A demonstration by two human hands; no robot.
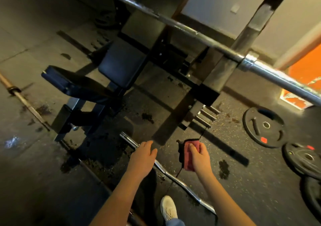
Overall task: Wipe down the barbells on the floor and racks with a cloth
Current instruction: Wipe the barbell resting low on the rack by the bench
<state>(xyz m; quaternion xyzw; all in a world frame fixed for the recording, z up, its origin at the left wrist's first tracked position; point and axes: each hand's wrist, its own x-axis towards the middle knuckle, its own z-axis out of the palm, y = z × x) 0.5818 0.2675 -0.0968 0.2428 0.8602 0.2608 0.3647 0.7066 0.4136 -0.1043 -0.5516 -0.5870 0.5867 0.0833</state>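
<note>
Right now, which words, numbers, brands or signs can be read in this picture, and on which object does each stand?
No text is legible.
Red sticker on the weight plate nearest the rack: too blurred to read.
Red tag on the next weight plate: too blurred to read.
White marks on the orange board: not readable.

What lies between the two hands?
In the head view, only bare speckled floor separates the open left hand from the right hand, which grips the pink cloth.
</note>
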